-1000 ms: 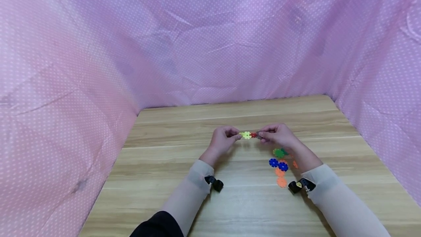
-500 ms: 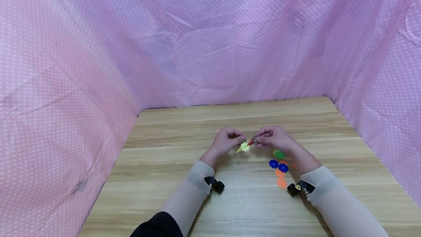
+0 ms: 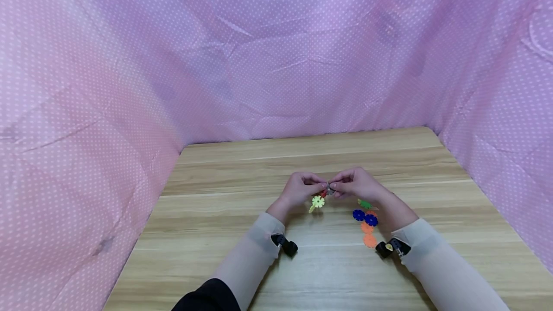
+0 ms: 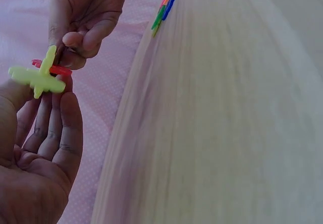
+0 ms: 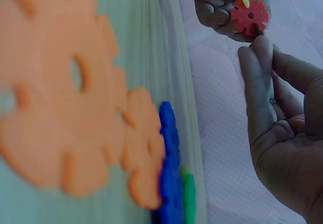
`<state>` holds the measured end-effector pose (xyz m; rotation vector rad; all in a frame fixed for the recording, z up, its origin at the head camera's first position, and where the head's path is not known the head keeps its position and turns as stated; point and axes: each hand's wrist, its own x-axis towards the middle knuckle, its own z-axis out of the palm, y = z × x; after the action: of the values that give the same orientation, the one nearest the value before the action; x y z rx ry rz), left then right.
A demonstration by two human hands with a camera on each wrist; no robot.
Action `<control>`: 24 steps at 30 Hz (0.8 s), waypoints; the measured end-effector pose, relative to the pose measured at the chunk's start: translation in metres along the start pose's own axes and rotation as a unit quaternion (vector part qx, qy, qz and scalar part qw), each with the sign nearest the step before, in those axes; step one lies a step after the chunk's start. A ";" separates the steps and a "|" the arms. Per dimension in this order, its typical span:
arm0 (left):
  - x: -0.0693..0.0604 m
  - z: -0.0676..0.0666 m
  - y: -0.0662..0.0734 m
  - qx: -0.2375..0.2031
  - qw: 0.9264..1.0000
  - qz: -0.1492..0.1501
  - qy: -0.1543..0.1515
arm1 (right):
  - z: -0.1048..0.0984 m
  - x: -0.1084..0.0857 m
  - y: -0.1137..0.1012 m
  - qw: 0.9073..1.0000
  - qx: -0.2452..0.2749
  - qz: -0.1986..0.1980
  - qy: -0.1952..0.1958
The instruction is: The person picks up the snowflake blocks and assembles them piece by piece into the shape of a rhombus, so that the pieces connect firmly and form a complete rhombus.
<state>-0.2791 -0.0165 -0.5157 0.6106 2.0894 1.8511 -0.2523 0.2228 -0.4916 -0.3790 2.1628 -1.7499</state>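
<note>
Left hand (image 3: 298, 190) and right hand (image 3: 359, 185) are coming together — both grips now pinching the yellow-and-red chain (image 3: 318, 201), probably tightening it.

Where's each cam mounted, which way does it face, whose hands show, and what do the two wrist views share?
Head: worn on the head, facing forward and down at the table; left hand, right hand and sleeved forearms show.
Left wrist: worn there, looking along the left hand at the yellow pieces; both hands show.
Right wrist: worn there, looking past orange pieces along the right hand; both hands show.
Shared by wrist views: both hands, red piece.
</note>
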 end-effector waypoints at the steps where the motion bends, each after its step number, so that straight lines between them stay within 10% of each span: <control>1: 0.000 0.000 0.000 0.002 1.000 -0.002 0.007 | -0.001 0.000 -0.001 1.000 -0.013 -0.002 0.004; 10: 0.002 -0.006 0.001 -0.016 0.999 -0.013 0.045 | -0.025 -0.011 -0.006 0.966 -0.254 0.005 0.048; 24: 0.001 -0.010 0.001 -0.039 0.997 -0.020 0.061 | -0.050 -0.020 0.006 0.949 -0.307 0.067 0.004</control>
<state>-0.2847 -0.0248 -0.5137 0.4443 2.0770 1.9818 -0.2548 0.2772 -0.4860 -0.3553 2.6338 -0.9739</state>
